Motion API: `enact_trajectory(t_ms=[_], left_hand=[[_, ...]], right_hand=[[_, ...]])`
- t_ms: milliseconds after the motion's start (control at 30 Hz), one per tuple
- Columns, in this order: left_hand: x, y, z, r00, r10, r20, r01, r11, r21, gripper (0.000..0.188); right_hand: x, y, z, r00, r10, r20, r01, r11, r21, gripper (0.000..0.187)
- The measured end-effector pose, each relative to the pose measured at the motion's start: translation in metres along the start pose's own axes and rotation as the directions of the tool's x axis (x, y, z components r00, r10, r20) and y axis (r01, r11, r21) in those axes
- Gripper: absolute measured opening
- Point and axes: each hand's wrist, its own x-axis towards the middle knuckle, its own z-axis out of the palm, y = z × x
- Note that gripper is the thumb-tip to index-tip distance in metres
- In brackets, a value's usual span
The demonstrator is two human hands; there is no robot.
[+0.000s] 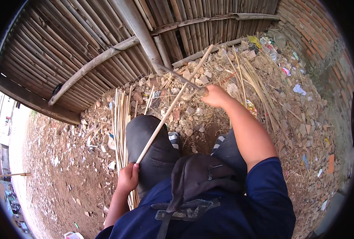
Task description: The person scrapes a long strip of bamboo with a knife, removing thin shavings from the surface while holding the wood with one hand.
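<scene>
My left hand [128, 178] is closed round the near end of a long, pale bamboo strip [161, 124]. The strip slants up across my left thigh, its far end near the cane wall. In my right hand [216, 96], closed on its handle, is a knife with a long dark blade [180, 78]. The blade points up and left, crossing the upper part of the strip; whether it touches the strip I cannot tell. A bundle of split bamboo strips [122, 127] lies beside my left leg, partly hidden under my left arm.
More split strips [260, 85] lie on the rubble to the right. A bamboo cane wall [85, 47] with poles stands ahead, and a brick wall [316, 28] on the right. Stones and litter cover the ground round my feet. A black bag [201, 173] rests at my lap.
</scene>
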Motion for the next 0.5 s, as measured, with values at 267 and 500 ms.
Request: enact_trajectory(t_ms=[267,500], left_hand=[[0.0,0.004,-0.002,0.999,-0.038,0.034,0.038,0.999,0.002,0.036],[0.001,0.002,0.0,1.0,0.0,-0.008,0.0,1.0,0.032,0.036]], right_hand=[[-0.028,-0.051,0.008,0.921,-0.218,0.323,0.289,0.939,-0.188,0.025],[0.001,0.002,0.006,0.997,-0.074,-0.003,0.074,0.996,-0.054,0.023]])
